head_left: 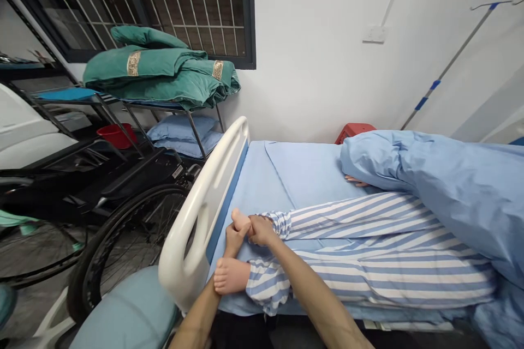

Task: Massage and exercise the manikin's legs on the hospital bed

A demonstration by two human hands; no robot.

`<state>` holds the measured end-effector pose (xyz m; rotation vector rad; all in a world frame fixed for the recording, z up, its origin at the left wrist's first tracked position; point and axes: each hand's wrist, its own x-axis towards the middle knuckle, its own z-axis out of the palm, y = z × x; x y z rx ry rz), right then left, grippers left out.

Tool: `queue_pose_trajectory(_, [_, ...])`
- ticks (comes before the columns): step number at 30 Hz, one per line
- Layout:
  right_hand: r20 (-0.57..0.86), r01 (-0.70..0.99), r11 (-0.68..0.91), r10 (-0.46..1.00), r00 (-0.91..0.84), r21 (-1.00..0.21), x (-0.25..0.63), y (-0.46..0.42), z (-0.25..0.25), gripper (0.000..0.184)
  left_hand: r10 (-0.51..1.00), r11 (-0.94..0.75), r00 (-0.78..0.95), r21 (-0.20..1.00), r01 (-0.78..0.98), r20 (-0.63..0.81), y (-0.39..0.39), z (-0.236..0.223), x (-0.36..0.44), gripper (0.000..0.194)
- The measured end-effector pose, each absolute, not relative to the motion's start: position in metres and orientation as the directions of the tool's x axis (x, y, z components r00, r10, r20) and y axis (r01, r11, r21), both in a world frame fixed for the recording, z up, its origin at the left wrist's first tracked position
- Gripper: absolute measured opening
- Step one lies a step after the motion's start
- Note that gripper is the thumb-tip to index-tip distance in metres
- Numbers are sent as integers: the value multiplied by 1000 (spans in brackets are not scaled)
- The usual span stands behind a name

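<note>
A figure in blue-and-white striped trousers (360,251) lies on a bed with a light blue sheet (295,174). Its two bare feet point toward the white footboard (200,207). My left hand (234,237) wraps round the far foot (240,220) from below. My right hand (260,230) grips the same leg at the ankle, over the trouser cuff. The near foot (230,276) rests on the sheet beside my left forearm. A light blue quilt (450,185) covers the figure's upper part.
A wheelchair (123,218) stands left of the footboard. Behind it a metal rack (135,106) carries folded green blankets (164,68) and blue pillows (184,133). A red stool (354,131) and an IV pole (450,62) stand by the white wall.
</note>
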<state>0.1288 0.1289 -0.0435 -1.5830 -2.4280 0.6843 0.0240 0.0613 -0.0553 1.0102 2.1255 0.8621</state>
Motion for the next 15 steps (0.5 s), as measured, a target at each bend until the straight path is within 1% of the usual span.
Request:
queue_pose_trajectory(2, [-114,823,344,893,-436,-451,129,129,-45,58,558,705,-795,642,302,-239,44,-57,37,31])
queue_pose_trajectory(3, [-111,822,352,890,-442,-449,129,128,-45,59,421,774,-885,586,237,-198,39,-57,42,28])
queue_pose_trajectory(4, [-106,820,358,889,-446,-446,129,128,-45,61,332,813,-931,547,200,-153,36,-58,45,25])
queue_pose_trajectory(5, [-102,821,361,889,-446,-442,129,127,-44,62,306,828,-945,523,203,-118,34,-57,48,22])
queue_pose_trajectory(7, [-97,824,359,893,-440,-438,129,126,-43,63,355,821,-931,504,267,-84,34,-55,49,16])
queue_pose_trajectory(10, [-101,825,357,893,-440,-438,130,124,-42,63,353,812,-934,515,276,-57,36,-49,47,11])
queue_pose_trajectory(13, [-98,824,361,891,-443,-437,131,123,-42,59,357,784,-930,571,244,-93,36,-46,45,10])
queue_pose_trajectory(15, [-92,824,362,893,-441,-436,131,123,-42,57,381,786,-917,564,254,-118,36,-48,44,9])
